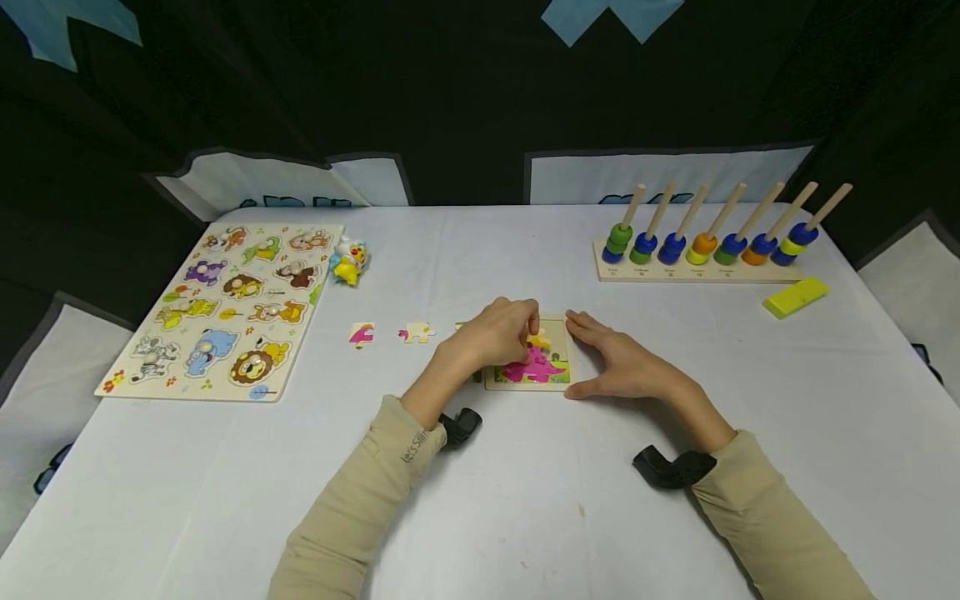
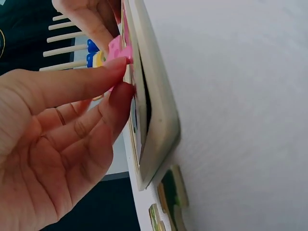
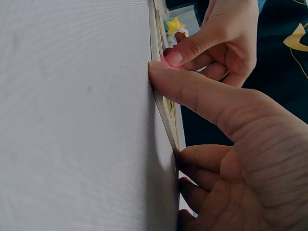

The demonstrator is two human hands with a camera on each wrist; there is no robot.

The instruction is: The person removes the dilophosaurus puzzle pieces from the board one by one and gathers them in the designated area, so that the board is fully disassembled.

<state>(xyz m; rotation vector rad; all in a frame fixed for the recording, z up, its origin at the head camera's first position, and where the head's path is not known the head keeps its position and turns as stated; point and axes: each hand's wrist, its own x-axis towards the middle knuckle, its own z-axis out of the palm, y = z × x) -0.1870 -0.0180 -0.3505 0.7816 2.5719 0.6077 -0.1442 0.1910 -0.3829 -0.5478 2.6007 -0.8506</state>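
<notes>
Between thumb and fingertips, my left hand (image 1: 495, 333) pinches a pink puzzle piece (image 2: 115, 46) at the small puzzle board (image 1: 557, 327). The board has a pale wooden frame around a pink dinosaur picture (image 1: 536, 367), partly covered by that hand. My right hand (image 1: 622, 362) rests along the board's right side, its thumb at the near corner and a fingertip at the far corner. To the left lie a pink jigsaw piece (image 1: 362, 334) and a pale yellow jigsaw piece (image 1: 417, 332). Close to the board's left edge are green pieces (image 2: 174, 190), mostly hidden in the head view.
A large animal puzzle board (image 1: 288, 367) lies at the left, with a chick toy (image 1: 348, 260) by its far right corner. At the back right stands a peg rack (image 1: 690, 273) with coloured rings. A yellow block (image 1: 797, 297) lies before it.
</notes>
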